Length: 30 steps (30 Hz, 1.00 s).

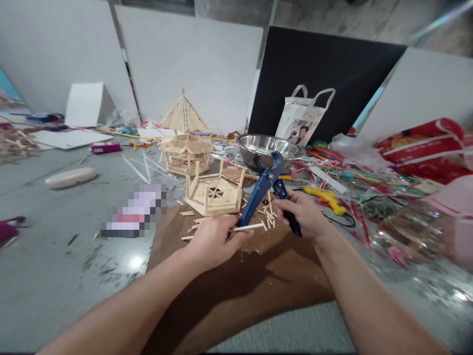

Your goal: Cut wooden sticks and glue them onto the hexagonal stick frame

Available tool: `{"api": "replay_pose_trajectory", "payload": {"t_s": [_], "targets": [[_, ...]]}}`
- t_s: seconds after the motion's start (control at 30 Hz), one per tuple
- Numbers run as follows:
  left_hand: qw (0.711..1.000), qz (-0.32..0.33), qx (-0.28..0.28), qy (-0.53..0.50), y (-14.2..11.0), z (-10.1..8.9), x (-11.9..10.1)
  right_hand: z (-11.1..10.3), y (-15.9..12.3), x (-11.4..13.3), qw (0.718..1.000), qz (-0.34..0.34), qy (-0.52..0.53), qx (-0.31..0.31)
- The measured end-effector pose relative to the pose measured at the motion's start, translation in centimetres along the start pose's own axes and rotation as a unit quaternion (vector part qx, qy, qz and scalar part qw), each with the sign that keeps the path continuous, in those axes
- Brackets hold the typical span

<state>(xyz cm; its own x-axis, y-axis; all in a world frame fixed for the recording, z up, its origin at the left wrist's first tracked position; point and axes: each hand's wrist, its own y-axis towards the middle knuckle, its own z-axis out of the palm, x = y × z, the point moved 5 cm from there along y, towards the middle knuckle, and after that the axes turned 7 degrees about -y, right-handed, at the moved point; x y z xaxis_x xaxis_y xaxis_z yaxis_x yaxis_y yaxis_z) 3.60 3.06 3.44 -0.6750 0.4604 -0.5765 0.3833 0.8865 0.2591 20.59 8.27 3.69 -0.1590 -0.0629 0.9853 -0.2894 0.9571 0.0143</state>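
Note:
My right hand [303,212] is wrapped round the black handle of a blue hand cutter [257,190]. The tool's curved head points up and away, and its long blue arm slants down toward my left hand [214,241]. A thin pale wooden stick [251,227] is pinched in the left fingers, close to the cutter's lower end; whether they touch is unclear. Just beyond, a six-sided stick frame [214,199] with upright posts rests partly on a brown board [244,301]. Short cut stick pieces [269,217] lie scattered around it.
Behind the frame stands a stick pavilion [185,143] with a pointed roof. A steel bowl [271,148] and a white bag [301,118] are at the back. Left lies a blurred-out phone-like object [135,212]. At right are a yellow-handled tool [325,198], clutter and a pink object [453,212].

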Motion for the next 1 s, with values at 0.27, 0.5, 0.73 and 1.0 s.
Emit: {"api": "replay_pose_trajectory", "payload": {"t_s": [0.27, 0.5, 0.73, 1.0], "targets": [[1.000, -0.020, -0.020, -0.014, 0.0, -0.2, 0.1, 2.1, 0.2, -1.2, 0.994, 0.003, 0.108, -0.016], [0.997, -0.031, -0.075, -0.014, -0.5, -0.7, -0.1, 1.8, 0.5, -1.8, 0.974, -0.073, -0.005, -0.217], [0.997, -0.027, -0.078, -0.009, -0.6, -0.7, -0.1, 4.4, -0.5, -0.7, 0.988, 0.017, 0.151, 0.023], [0.994, 0.008, -0.058, 0.090, -1.0, 0.2, -0.8, 4.1, -0.8, -0.7, 0.984, -0.095, 0.053, -0.140]]}}
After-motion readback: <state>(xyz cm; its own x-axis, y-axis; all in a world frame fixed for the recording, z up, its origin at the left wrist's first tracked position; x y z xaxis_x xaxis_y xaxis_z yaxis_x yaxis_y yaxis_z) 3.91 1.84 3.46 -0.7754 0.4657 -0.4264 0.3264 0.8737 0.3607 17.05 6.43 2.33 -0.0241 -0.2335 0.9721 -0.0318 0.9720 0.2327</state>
